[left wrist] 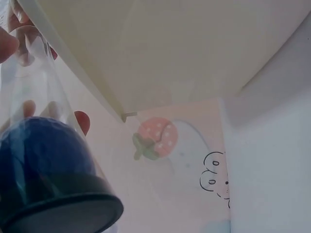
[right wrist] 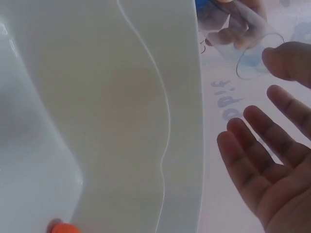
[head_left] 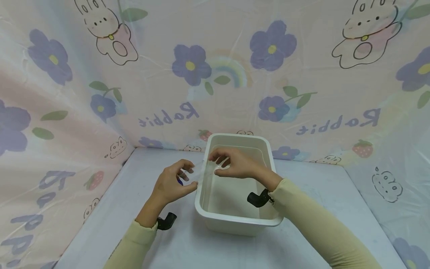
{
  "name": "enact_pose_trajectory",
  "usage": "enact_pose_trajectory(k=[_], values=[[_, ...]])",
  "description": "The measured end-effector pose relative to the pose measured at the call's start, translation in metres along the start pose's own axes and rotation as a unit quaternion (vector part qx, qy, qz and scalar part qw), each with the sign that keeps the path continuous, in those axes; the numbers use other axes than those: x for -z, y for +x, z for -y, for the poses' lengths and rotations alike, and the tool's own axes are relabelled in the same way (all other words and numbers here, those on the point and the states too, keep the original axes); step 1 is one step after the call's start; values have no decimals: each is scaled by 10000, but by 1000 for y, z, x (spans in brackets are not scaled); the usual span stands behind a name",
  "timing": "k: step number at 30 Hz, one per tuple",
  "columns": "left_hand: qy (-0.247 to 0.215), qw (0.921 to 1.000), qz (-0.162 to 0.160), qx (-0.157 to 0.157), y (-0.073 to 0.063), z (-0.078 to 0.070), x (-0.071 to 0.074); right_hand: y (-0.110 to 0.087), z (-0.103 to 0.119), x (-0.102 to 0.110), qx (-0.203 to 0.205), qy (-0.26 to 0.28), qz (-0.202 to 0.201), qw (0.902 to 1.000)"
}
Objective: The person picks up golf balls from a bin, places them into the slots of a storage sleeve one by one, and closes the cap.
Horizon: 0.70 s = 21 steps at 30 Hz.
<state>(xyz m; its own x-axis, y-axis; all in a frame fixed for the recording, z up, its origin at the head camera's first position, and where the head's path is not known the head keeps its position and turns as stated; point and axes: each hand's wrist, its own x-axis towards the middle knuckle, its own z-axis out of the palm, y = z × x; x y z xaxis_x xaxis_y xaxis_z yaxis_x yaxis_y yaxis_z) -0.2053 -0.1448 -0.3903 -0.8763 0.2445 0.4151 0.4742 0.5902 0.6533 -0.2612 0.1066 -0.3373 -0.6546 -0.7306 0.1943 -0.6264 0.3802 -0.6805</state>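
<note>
Tube (left wrist: 41, 87), see-through, with a blue ball (left wrist: 48, 150) inside, is clamped in the left hand (head_left: 171, 183) at nine o'clock of the white tub (head_left: 235, 219); the right hand (head_left: 236, 164), fingers apart, perhaps touches the tube's mouth.

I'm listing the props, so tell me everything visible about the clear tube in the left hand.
The clear tube looks like plastic, with a dark base at one end and a rounded blue object inside near it. The other, round-rimmed end looks open and points toward the right hand; contact there is unclear. The left hand holds it tilted, by the pale bin.
</note>
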Motion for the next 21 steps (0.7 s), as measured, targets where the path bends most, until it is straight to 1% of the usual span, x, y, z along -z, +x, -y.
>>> enact_pose_trajectory(k=[6,14,21], values=[[-2,10000,19,93,-2,2,1,0,-1,3,-120,-94,10,9999],[-69,10000,-17,58,-3,4,2,-1,-8,5,-264,-507,-77,9983],[-73,9999,-45,62,-4,4,4,4,-20,10,-659,-476,-39,9967]])
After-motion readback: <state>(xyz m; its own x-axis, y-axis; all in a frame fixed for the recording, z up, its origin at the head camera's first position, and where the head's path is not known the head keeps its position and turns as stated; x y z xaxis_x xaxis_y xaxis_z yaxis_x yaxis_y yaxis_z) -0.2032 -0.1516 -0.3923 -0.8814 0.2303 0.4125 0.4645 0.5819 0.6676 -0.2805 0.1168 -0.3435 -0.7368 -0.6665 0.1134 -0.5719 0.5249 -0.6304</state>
